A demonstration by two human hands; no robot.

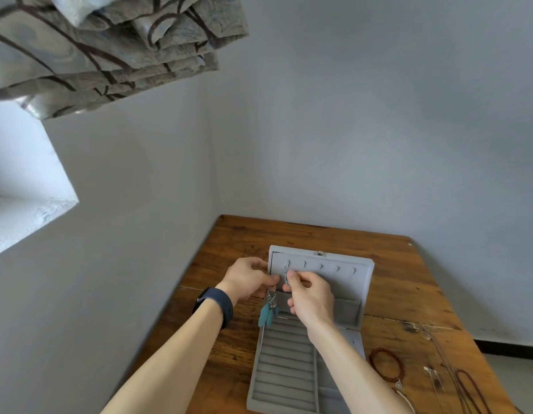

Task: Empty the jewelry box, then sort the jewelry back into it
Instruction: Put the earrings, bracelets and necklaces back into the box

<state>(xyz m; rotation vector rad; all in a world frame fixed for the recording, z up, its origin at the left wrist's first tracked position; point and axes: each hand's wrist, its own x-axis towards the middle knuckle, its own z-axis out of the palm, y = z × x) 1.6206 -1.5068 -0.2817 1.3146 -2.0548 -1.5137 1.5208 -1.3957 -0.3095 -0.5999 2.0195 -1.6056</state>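
Left grip: the left hand (247,277) had its fingertips closed on the top of a turquoise drop earring (268,312), which dangled freely below the pinch.
Right grip: the right hand (311,297) pinched a second earring (286,276) between thumb and forefinger, just beside the left hand's pinch. Whether its wire was already hooked onto the lid could not be told.
Where the box was: the jewelry box (368,282) stood open directly under and behind both grips, with the lid upright beyond the fingertips.
Handling: the earrings looked very light, loosely linked and prone to swing or tangle, and the thin ear wire would likely bend easily.
Best hold: probably high on the wire or top ring, with the drops left hanging.
In the way: the two earrings hung close together, so their chains could snag. The lid hooks (337,268) were small targets.
Nearby: a red bead bracelet (372,366) and a dark cord (468,386) lay on the wooden table (244,234), well off to the right of the right grip and nearer the person.
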